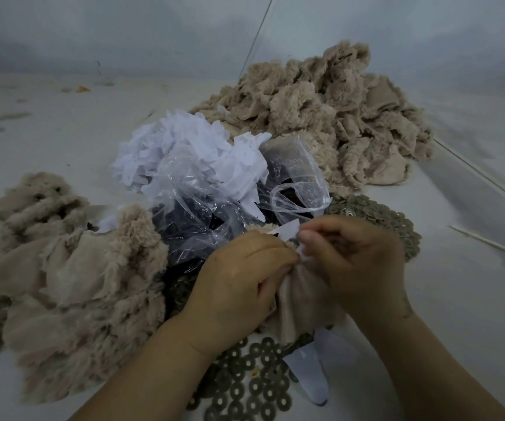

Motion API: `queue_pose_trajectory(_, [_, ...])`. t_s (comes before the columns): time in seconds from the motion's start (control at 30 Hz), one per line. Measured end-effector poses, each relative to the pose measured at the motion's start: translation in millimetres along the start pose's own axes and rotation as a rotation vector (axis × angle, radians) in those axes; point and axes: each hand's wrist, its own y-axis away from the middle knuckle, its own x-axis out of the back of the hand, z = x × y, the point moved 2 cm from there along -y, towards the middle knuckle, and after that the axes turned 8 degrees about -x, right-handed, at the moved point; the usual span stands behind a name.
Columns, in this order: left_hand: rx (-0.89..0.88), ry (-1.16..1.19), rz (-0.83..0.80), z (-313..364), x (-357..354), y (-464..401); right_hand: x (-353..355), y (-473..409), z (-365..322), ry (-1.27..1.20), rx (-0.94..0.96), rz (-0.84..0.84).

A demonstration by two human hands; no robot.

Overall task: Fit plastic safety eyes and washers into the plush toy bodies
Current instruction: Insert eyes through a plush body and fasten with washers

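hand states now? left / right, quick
Left hand: closed, gripping the beige plush fabric body.
Right hand: closed, fingers pinching the same plush body at its top edge by a white paper piece.

A pale grey-white worktop (dimly, evenly lit) meets a plain grey wall.

No readable text, labels, brands, numbers or signs anywhere.

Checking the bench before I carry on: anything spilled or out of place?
Loose washers lie scattered on the table under the wrists, apart from the heap of washers beyond the right hand. Otherwise just working clutter.
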Motion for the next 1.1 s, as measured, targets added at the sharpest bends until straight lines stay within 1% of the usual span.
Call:
queue_pose_trajectory(0.03, [0.011, 0.006, 0.001, -0.1, -0.1, 0.2, -4.4, 1.7, -1.6, 0.039, 0.035, -0.023])
queue_pose_trajectory(0.1, [0.055, 0.016, 0.027, -0.1, 1.2, 0.0, -9.3, 3.1, -0.8, 0.043, 0.051, -0.043])
queue_pose_trajectory(0.23, [0.082, -0.003, 0.063, 0.8, 4.3, -1.7, -11.1, 3.8, 2.1, 0.047, 0.029, -0.018])
queue_pose_trajectory(0.33, [0.07, -0.005, 0.057, 1.6, 3.5, -2.5, -12.1, 4.7, 4.7, 0.004, -0.035, 0.021])
queue_pose_trajectory(0.47, [0.091, -0.026, 0.074, 2.5, 4.9, -2.6, -14.3, 4.7, 6.0, 0.001, 0.001, -0.084])
queue_pose_trajectory(0.6, [0.163, -0.009, 0.089, 2.9, 7.8, -3.5, -11.5, 3.4, 8.5, -0.053, 0.017, -0.161])
queue_pose_trajectory(0.77, [0.339, 0.126, 0.152, 3.0, 9.1, -4.6, -7.6, 2.2, 8.2, -0.128, 0.051, -0.206])
queue_pose_trajectory(0.87, [0.337, 0.11, 0.108, 2.2, 9.3, -5.3, -6.5, 2.3, 7.3, -0.114, 0.074, -0.21])
queue_pose_trajectory(1.0, [0.297, 0.015, 0.004, 1.0, 8.5, -4.8, -9.1, 2.6, 7.6, -0.086, 0.102, -0.212])
queue_pose_trajectory(1.1, [0.295, -0.061, -0.075, 2.2, 5.8, -3.8, -10.9, 2.7, 9.5, -0.085, 0.087, -0.218])
